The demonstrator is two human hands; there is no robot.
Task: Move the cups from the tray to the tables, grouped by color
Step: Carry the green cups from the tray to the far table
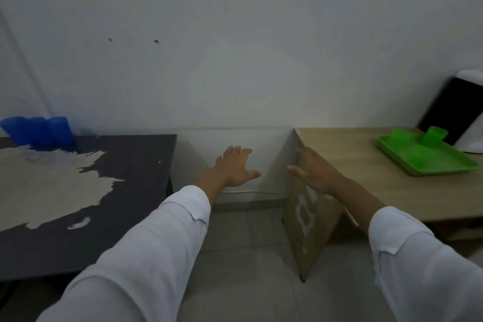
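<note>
Two hands: left hand [236,167] and right hand [313,174] are both empty, with fingers straight and spread, held out at the gap between the tables; the right one is over the wood table's corner, and contact cannot be told.
Blue cups [39,131]: clustered at the far left of the dark table [130,165], close to the wall; about three, but blur hides the exact count.
Green cups [435,135]: two by the look of it, standing on the far part of the tray [428,165].
Tray: green, lying on the wood table [352,154], well apart from the right hand.
Progress: the blue group looks placed; the green ones remain on the tray and seem next.
Handling: probably thin plastic, so light, stiff and not fragile; easily tipped by a nudge.
Hold: thumb and fingers round the side wall, about mid-height, one cup per hand.
Risk: smooth walls may slip from a loose pinch; green on green makes the rims hard to pick out.
Behind the tray: a black-and-white object [454,112] against the wall.
</note>
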